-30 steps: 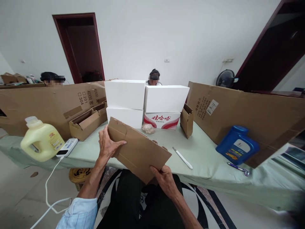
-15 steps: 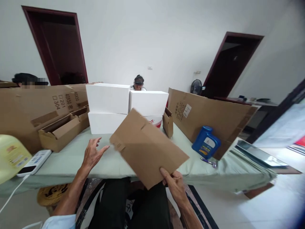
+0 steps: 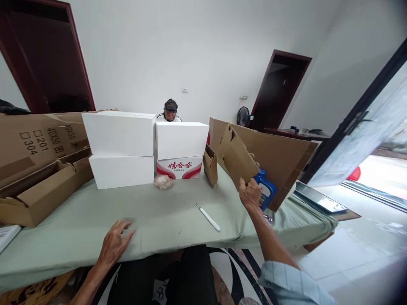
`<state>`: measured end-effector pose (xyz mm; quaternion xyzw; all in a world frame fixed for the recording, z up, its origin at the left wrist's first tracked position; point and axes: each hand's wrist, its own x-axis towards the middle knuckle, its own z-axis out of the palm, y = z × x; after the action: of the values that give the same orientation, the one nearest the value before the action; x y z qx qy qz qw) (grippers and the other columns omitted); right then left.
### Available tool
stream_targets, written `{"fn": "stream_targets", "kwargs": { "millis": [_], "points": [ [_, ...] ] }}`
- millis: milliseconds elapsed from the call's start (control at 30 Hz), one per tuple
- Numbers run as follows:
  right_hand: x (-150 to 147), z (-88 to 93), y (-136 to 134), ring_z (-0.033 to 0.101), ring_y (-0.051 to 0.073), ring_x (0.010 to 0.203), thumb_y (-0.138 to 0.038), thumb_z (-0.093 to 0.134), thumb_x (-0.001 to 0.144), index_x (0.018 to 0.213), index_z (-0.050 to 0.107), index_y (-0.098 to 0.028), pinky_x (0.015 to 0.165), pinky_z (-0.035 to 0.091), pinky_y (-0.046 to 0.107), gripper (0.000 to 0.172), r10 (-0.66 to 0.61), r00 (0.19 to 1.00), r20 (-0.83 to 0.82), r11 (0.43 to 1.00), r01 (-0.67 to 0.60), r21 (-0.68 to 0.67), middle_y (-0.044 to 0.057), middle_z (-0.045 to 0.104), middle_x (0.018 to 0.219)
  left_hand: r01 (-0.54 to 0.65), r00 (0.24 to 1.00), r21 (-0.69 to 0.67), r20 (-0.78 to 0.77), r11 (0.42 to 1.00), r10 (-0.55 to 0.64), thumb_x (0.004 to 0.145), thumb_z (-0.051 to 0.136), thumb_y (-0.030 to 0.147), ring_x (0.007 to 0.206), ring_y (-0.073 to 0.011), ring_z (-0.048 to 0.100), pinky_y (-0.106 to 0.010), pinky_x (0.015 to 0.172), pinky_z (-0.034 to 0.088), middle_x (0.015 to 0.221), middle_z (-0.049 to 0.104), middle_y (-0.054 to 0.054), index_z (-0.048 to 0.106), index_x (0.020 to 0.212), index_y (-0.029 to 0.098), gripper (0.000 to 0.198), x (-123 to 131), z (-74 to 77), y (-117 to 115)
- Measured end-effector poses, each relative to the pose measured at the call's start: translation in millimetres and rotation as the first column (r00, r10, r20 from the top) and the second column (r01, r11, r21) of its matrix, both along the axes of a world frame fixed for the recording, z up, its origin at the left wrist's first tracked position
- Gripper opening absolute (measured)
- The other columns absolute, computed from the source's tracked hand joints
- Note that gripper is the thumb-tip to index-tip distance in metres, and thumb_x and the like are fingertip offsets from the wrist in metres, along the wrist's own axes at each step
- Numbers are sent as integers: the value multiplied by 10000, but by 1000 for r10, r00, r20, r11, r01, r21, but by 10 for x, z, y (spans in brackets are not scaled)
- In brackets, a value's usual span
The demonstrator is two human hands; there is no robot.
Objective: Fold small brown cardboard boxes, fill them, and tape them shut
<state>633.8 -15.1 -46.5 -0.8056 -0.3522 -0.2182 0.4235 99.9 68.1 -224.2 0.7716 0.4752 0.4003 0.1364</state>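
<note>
My right hand is stretched out to the right and closed on the lower edge of a flat folded cardboard piece, held upright over the table's right side. Just behind that piece stands a blue bottle. My left hand lies flat with fingers spread on the pale green tablecloth near the front edge and holds nothing.
Three white boxes are stacked at the table's back, a small wrapped lump in front of them. A white knife-like tool lies mid-table. Cardboard sheets and an open carton line both sides. A person sits behind the boxes.
My left hand let go of the cardboard piece and dropped to the table. My right hand carried the piece from in front of me out to the right; the view swung rightwards.
</note>
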Motion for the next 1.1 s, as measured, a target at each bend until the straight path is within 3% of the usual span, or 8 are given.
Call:
{"fn": "stream_targets", "kwargs": {
  "millis": [167,300,500,800,1100],
  "points": [
    [207,-228,630,634,261,931,-288,468,980,1000,707,-112,802,395,356,297,18,998,-55,987,-26,-160,191,713,1057,23,1000,70,-19,997,-21,945,579,559,721,-217,700,-339,701,607,835,722,-36,773,984,238,377,139,-292,-51],
    [312,-320,1051,636,266,1027,-278,413,1033,1130,728,-115,858,406,357,367,78,993,-83,961,-97,-259,191,707,1161,-24,998,178,-45,984,33,988,558,578,833,-248,738,-353,737,610,899,763,-51,778,1019,250,396,198,-473,-76],
    [432,-453,1556,645,301,1093,-310,427,1032,1227,738,-175,876,451,362,392,153,977,-148,908,-198,-369,181,720,1208,-53,998,296,-27,954,64,1015,577,511,869,-256,742,-369,784,600,914,778,-46,762,994,260,313,230,-513,-108],
    [537,-668,1631,609,308,1253,-313,472,959,1527,545,-195,1002,469,373,585,188,964,-189,880,-251,-403,152,615,1478,-51,998,307,-13,950,58,1028,578,489,846,-234,726,-358,793,593,902,766,-45,756,1002,261,291,254,-445,-145],
    [528,-594,1441,596,319,1199,-368,606,904,1416,573,-128,965,449,395,567,178,956,-233,905,-252,-342,204,624,1407,-79,997,130,5,988,79,989,549,539,850,-277,740,-437,803,628,886,769,-65,770,973,291,332,269,-420,-165]
  ]
}}
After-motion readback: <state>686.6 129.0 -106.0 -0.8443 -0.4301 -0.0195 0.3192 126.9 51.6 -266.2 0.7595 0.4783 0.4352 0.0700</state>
